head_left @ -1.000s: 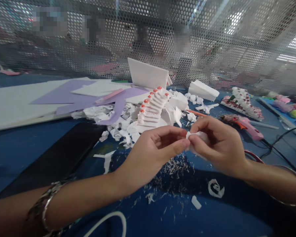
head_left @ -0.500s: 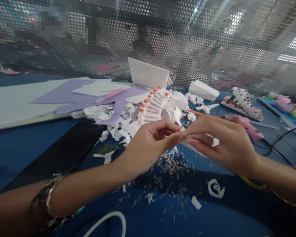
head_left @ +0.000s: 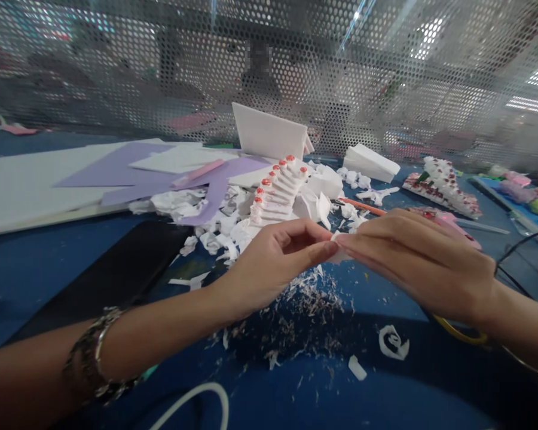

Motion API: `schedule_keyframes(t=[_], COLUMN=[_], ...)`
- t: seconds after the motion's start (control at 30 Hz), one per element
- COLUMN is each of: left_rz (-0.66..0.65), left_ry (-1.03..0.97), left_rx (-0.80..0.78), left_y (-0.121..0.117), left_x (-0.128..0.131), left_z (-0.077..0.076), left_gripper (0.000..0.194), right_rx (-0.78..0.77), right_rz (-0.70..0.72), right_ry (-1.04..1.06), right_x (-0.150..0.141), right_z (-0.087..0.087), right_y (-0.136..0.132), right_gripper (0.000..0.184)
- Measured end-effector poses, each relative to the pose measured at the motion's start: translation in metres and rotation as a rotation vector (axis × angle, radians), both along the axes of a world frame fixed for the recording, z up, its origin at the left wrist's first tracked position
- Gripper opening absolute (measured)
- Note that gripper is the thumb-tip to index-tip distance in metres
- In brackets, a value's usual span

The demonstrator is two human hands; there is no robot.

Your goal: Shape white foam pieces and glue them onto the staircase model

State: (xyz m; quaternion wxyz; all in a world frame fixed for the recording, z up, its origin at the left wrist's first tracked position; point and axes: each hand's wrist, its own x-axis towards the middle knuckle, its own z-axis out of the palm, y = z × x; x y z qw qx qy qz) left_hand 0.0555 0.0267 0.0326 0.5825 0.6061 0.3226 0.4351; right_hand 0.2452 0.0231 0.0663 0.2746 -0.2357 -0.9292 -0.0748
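My left hand point(head_left: 269, 263) pinches a small white piece of paper point(head_left: 341, 255) between thumb and fingertips. My right hand point(head_left: 430, 260) meets it from the other side, its fingers stretched together and the tips closed on the same piece. Most of the paper is hidden by the fingers. Just beyond the hands stands a fan of white rolls with red tips point(head_left: 275, 194), set among crumpled white paper scraps point(head_left: 215, 242). Behind the right hand lie an orange stick point(head_left: 363, 207) and a pink glue gun point(head_left: 457, 226), partly covered.
Fine shavings point(head_left: 314, 298) litter the blue table point(head_left: 296, 400). A black flat object point(head_left: 125, 272) lies left, below white and purple sheets point(head_left: 103, 167). A folded white board point(head_left: 269, 131) stands before a perforated metal screen point(head_left: 183, 77). A white-and-red flower-like piece point(head_left: 446, 188) sits right.
My right hand's fingers have straightened and come together, with the hand shifted slightly right. Less of the white paper shows now. My left hand stays nearly in place.
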Motion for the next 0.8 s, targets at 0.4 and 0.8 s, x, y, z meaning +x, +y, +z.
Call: schedule_keyframes(t=[0.4,0.8], left_rz=[0.07,0.19], left_ry=[0.167,0.389], left_rx=[0.163,0.44], left_y=[-0.003,-0.008], left_x=[-0.001,-0.001], left_z=[-0.002,0.004], left_gripper=[0.011,0.013], right_rx=[0.11,-0.145], right_rz=[0.023,-0.011], right_ry=[-0.016,0.183], right_x=[-0.005,-0.006], right_z=[-0.006,-0.022], right_y=[0.007,0.018], right_gripper=[0.005,0.006])
